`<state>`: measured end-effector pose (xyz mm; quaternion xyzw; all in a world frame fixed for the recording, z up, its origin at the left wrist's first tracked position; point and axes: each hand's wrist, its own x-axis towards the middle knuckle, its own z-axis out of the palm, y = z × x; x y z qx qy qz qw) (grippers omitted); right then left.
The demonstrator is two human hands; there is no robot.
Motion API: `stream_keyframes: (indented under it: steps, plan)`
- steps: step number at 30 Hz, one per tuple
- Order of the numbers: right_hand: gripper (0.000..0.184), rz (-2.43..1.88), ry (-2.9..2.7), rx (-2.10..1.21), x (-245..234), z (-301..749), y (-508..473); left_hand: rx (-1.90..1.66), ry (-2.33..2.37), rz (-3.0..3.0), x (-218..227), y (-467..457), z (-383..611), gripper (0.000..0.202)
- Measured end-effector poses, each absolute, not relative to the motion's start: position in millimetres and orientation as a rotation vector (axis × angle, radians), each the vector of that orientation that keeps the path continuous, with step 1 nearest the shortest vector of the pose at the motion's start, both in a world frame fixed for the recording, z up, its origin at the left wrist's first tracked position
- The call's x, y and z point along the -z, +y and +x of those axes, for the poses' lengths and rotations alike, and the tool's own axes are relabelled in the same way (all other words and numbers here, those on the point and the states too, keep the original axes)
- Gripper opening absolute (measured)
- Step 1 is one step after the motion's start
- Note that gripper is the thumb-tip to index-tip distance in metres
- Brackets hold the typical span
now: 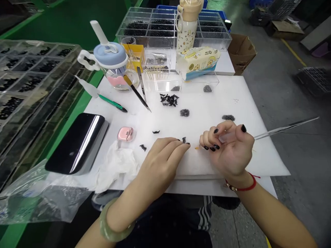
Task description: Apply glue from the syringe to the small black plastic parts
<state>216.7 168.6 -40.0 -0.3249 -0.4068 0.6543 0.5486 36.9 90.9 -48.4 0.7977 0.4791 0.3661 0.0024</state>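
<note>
My left hand (162,162) lies over the white foam mat (248,103), its fingertips pinched at a small black bat-shaped piece (184,140). Two similar pieces lie by it: one bat-shaped piece (143,147) to the left and another black piece (156,132) farther back. My right hand (229,148) is turned palm up with curled fingers, and metal tweezers (287,128) stick out to the right from behind its thumb. Something translucent (226,137) shows within those fingers; I cannot tell what. Beside its fingertips is a small orange tip (197,147), partly hidden.
Behind the hands are a black piece pile (169,100) and dark bead piles (184,112), (228,117). A brush (137,93), green pen (112,102), pink case (126,133), tissue (116,165) and black-topped box (76,143) lie left. Cup (111,62), bottle (186,31) and compartment tray (150,27) stand behind.
</note>
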Motion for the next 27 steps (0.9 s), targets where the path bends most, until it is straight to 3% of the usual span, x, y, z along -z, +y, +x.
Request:
stream_keyframes:
  steps: [8,12,24,27]
  plan:
    - [0.045,-0.749,-0.998,-1.566,37.4,217.3,170.8,-0.941,1.249,2.567,46.6,66.4,41.7,0.028]
    - [0.047,-0.747,-1.002,-1.581,36.3,216.6,171.3,-0.897,1.291,2.454,43.8,64.8,32.4,0.042]
    - [0.053,-0.747,-1.014,-1.633,33.0,220.0,173.3,-0.583,1.299,2.608,16.6,85.5,45.1,0.032]
    - [0.052,-0.756,-0.985,-1.62,31.7,219.3,172.7,-0.514,1.291,2.641,14.3,86.6,43.3,0.021]
